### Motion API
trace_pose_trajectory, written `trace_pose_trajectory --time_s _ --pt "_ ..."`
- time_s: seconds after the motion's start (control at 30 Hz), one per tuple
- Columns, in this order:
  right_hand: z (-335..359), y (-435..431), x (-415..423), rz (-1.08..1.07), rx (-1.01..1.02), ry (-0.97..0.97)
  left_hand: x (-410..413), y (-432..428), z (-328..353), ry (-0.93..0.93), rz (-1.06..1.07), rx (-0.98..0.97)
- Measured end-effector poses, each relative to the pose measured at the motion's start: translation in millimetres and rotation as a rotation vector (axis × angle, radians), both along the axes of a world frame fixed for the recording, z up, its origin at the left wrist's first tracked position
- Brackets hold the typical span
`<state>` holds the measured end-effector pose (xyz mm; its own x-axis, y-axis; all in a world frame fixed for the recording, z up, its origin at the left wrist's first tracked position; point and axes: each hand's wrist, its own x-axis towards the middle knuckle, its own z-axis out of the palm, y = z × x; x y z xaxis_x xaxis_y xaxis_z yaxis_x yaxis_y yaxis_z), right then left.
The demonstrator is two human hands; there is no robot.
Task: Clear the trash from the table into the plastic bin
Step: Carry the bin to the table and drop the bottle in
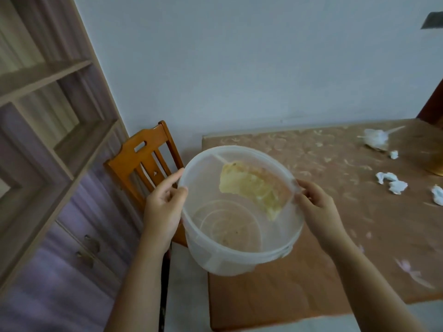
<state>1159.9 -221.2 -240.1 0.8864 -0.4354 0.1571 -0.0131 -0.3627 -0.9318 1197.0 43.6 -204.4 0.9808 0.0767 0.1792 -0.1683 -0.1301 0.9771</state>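
Note:
I hold a translucent plastic bin (242, 255) in the air over the table's left edge. My left hand (163, 207) grips its left rim and my right hand (316, 209) grips its right rim. The bin tilts toward me, so its round bottom shows. A yellowish label or wrapper (254, 190) sits on its far wall. Crumpled white tissues (393, 182) lie on the table at the right, another wad (377, 138) lies further back, and a small scrap (393, 154) rests between them.
The table (299, 291) has a brown patterned cloth. A wooden chair (143, 164) stands at its left side. A shelf unit with drawers (60, 140) fills the left. A gold-coloured object (437, 168) stands at the right edge of the table.

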Motion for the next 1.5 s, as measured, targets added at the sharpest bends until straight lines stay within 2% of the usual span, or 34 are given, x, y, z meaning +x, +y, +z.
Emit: trace_pose_trajectory --time_s 0.2,0.63,0.77,1.03,1.2,1.5 --pt "-11.6 4.0 41.5 0.015 0.002 0.034 36.5 8.0 -8.6 0.044 -0.017 0.011" --pt "-40.7 -16.8 120.0 0.170 0.092 0.102 97.3 -15.8 -17.8 0.020 0.176 -0.008" --pt "-55.1 -37.6 131.1 0.228 0.032 0.135 110.1 -27.5 -21.6 0.020 0.185 0.014" --pt "-116.8 -92.7 134.5 0.088 -0.138 0.258 127.6 -47.0 -31.7 0.028 0.304 0.075" --pt "-153.6 -111.6 133.8 -0.010 -0.232 0.341 132.3 -58.2 -33.7 -0.001 0.304 0.133" --pt "-183.7 -107.8 123.8 -0.022 -0.257 0.484 135.5 -67.0 -32.6 0.005 0.294 0.161"
